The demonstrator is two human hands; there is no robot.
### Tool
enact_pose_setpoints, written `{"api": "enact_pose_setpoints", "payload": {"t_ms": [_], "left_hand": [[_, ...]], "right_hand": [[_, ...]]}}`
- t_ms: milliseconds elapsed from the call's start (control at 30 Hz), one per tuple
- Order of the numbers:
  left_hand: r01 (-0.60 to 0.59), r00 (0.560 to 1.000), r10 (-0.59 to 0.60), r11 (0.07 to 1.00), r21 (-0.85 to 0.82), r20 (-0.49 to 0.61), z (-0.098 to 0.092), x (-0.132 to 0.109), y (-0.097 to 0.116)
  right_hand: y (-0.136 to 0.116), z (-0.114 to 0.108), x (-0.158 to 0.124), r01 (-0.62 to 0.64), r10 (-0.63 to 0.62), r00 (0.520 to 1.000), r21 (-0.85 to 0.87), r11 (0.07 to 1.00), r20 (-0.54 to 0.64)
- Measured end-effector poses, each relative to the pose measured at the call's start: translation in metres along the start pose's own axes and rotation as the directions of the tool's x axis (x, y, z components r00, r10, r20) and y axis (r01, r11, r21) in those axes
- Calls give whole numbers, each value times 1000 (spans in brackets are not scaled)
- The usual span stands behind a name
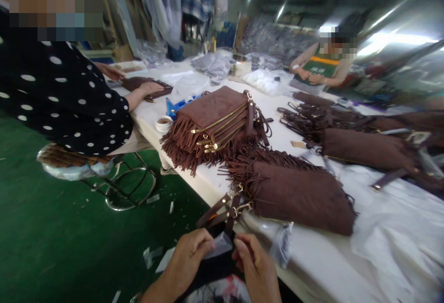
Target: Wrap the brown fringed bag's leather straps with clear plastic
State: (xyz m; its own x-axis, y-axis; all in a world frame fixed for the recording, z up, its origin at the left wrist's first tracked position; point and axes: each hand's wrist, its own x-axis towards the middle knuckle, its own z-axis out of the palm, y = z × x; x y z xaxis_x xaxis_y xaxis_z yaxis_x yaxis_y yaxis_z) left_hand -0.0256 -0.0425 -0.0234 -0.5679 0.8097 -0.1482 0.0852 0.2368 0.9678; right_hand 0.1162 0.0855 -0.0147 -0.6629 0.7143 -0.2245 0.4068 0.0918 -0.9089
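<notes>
My left hand (192, 254) is closed, with a small piece of clear plastic film (222, 244) pinched between thumb and fingers. Close beside it, my right hand (255, 262) is closed in a pinch near the plastic and the end of a dark brown strap (230, 223); what its fingertips hold is unclear. Both hands are at the near table edge, above my lap. Just beyond them lies a brown fringed bag (301, 196) with gold-coloured clasps (242, 208) on its straps, its fringe pointing away from me.
A stack of brown fringed bags (218, 108) with gold zippers sits on the white table (197, 185). More bags (367, 148) lie at right. A white tub (163, 124) and blue holder (180, 104) stand behind. One co-worker (69, 95) works at left, another (321, 69) across the table.
</notes>
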Motion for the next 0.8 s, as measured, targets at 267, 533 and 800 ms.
{"api": "enact_pose_setpoints", "payload": {"t_ms": [267, 533, 800], "left_hand": [[-90, 993, 93, 995, -44, 78, -1, 30, -8], [-43, 973, 68, 993, -112, 222, -16, 10, 11], [-53, 989, 64, 995, -83, 134, -7, 4, 2]], "right_hand": [[9, 11, 8, -24, 21, 998, 54, 998, 64], [13, 8, 15, -46, 40, 998, 138, 989, 50], [3, 15, 21, -103, 25, 983, 433, 896, 182]]}}
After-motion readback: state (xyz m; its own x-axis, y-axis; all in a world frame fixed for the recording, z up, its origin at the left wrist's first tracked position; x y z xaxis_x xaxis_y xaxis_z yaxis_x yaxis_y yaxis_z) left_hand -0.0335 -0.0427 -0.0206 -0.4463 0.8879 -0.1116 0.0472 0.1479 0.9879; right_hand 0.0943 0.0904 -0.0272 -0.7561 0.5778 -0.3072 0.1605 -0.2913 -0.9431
